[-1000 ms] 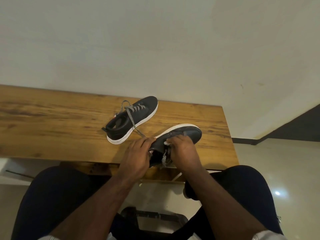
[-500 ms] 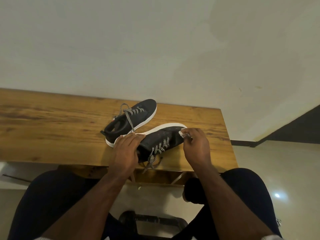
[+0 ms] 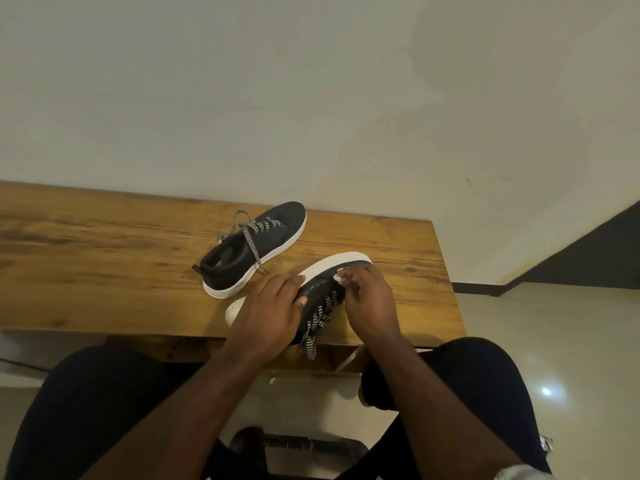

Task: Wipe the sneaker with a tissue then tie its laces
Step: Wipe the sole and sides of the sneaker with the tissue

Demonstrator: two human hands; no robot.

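- Gripping the heel end of a black low-top sneaker with a white rubber sole (image 3: 313, 289), the left hand (image 3: 273, 315) curls its fingers over the collar, thumb lying on the dark upper.
- That sneaker sits tilted on its side near the front edge of the long brown wooden table (image 3: 104, 265), its toe pointing to about 1 o'clock and its white sole facing 10 o'clock.
- At the toe end, the right hand (image 3: 372, 303) pinches a small white tissue (image 3: 341, 277) between its fingertips, pressed against the black upper just below the sole rim.
- Black-and-white checked laces (image 3: 320, 318) run loose down the tongue between the two hands; their ends hang past the table edge toward 6 o'clock.
- A second black sneaker with a white sole (image 3: 256, 249) stands upright at 11 o'clock from the held one, close by but apart, its own checked laces untied and trailing across its side.
- Both knees in dark trousers (image 3: 104, 403) frame the lower view, and a plain pale wall (image 3: 311, 98) rises behind the table.
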